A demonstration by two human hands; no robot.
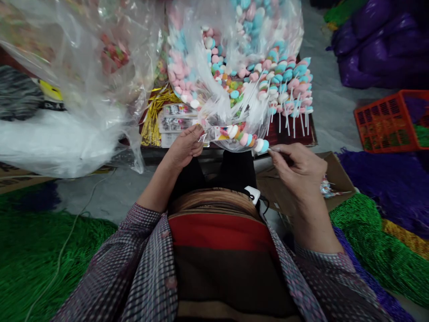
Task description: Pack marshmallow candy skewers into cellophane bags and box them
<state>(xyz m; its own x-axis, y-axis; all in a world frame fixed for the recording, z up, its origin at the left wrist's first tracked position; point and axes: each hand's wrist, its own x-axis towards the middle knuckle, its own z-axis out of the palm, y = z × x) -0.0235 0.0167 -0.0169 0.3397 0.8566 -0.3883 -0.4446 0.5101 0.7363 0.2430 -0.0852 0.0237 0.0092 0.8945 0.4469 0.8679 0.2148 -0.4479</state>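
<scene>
My left hand (186, 145) pinches the end of a small clear wrapper (212, 133) at the table's front edge. Between my hands runs a candy skewer (247, 137) of pink, white, blue and orange pieces, its left end inside the wrapper. My right hand (296, 167) is closed on the skewer's stick at the right end. Flat printed wrappers (177, 120) lie just behind my left hand, beside gold ties (156, 116). Behind and right of the held skewer, several finished-looking candy skewers (288, 89) lie with white sticks towards me.
Large clear bags of candy (182, 58) cover the back of the dark table (310, 136). A white plastic bag (56, 138) bulges at left. Below right is a cardboard box (338, 179) with wrapped skewers; an orange crate (385, 120) and green strands (385, 250) lie beyond.
</scene>
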